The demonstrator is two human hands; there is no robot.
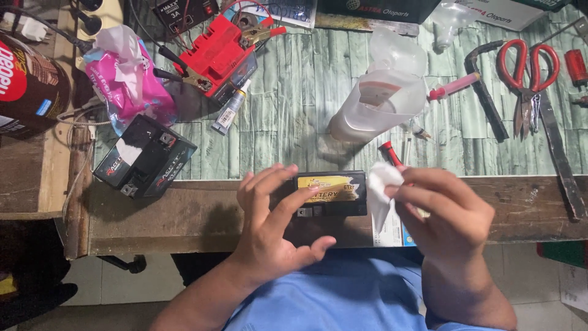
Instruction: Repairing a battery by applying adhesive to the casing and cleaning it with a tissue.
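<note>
While the left hand (269, 227) steadies a small black battery (331, 194) at the near edge of the wooden bench (184, 214), its fingers lie spread across the battery's left end and yellow-labelled top — a loose hold, not a clench. The battery's long axis runs left to right, so it lies just right of that palm and just left of the right hand (444, 214). The right hand is pinched around a crumpled white tissue (383, 184), which meets the battery's right end; whether it presses the casing is hard to tell. Both forearms come up from the near side, wrists bent inward. Just past the tissue lies a red-handled tool (392, 154). Farther off stand a translucent plastic jug (376, 104), a second black battery (145, 157) to the left, a red charger (217, 55) with clips, and red-handled scissors (528, 67) at far right.
</note>
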